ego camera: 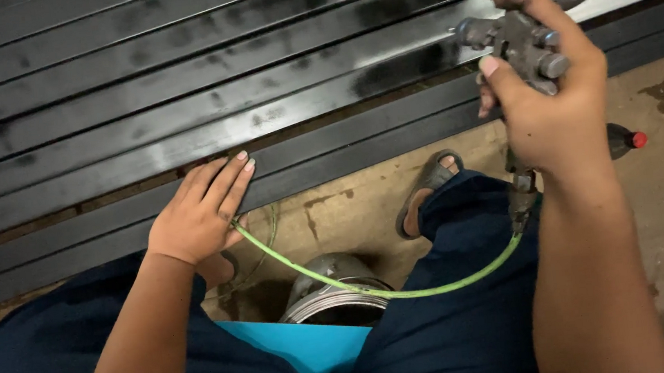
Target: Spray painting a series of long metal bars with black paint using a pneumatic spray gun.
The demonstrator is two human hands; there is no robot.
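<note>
Nearest me, my right hand (554, 110) grips a metal spray gun (521, 47) at upper right, its green hose (409, 289) looping across my lap. Left hand (203, 212) rests open, fingers flat on black steel tubes (174, 88).

**Both hands engaged, person crouched**

Left hand (199, 213): forearm extended forward, wrist straight, palm down, fingers together and laid flat. Right hand (549, 102): raised higher, forearm near upright, wrist bent, fingers wrapped tight in a closed grip with the thumb pressed along the side. Knees bent and spread wide. One sandalled foot (427, 193) shows between them.
</note>
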